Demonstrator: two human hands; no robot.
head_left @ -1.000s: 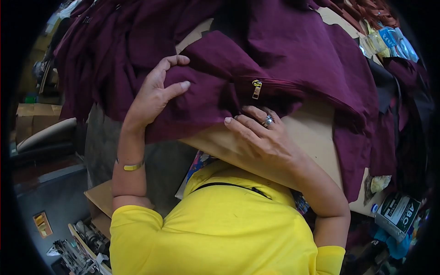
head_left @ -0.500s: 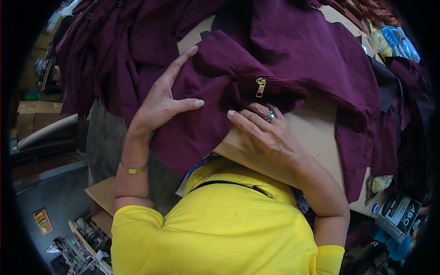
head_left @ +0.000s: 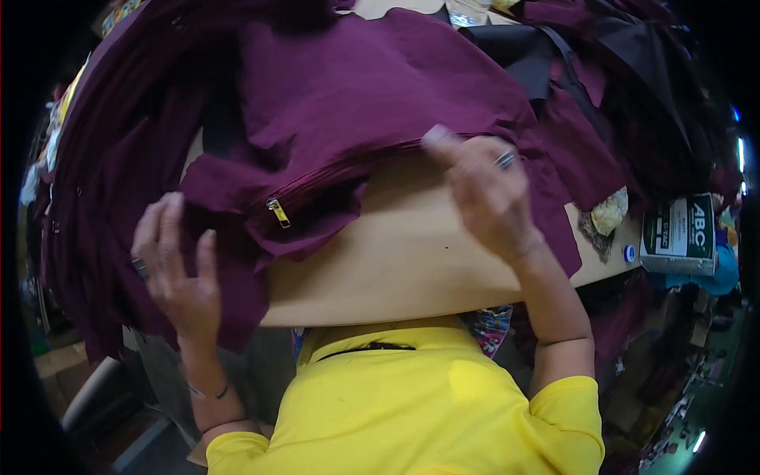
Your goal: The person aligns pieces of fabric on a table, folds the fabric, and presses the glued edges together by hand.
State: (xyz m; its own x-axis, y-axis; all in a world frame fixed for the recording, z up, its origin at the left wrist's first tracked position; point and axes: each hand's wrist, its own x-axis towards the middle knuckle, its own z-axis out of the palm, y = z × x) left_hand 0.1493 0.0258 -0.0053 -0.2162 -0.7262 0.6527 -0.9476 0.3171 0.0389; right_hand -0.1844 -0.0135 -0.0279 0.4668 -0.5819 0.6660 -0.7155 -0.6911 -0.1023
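Note:
A maroon fabric piece (head_left: pixel 372 87) lies over the table, its front edge carrying a zipper (head_left: pixel 348 164) with a gold-coloured slider (head_left: pixel 279 213). My left hand (head_left: pixel 180 273) is open, fingers apart, over the maroon cloth to the left of the slider. At the right stretch of the zippered edge is my right hand (head_left: pixel 491 194), wearing a ring. Motion smears its fingers, so whether they pinch the cloth does not show. Below the slider the fabric gapes in a dark fold.
The tan tabletop (head_left: pixel 380 261) shows in front of me. Bunched maroon cloth (head_left: pixel 103 206) hangs at the left. Black fabric (head_left: pixel 514 59) lies at the back right. On the right stand a box marked ABC (head_left: pixel 678 236), a blue cap (head_left: pixel 629 253) and a crumpled pale bundle (head_left: pixel 608 214).
The view has swung to the right. My right hand has moved from beneath the slider rightward along the zippered edge. My left hand now sits lower, near the cloth's left side.

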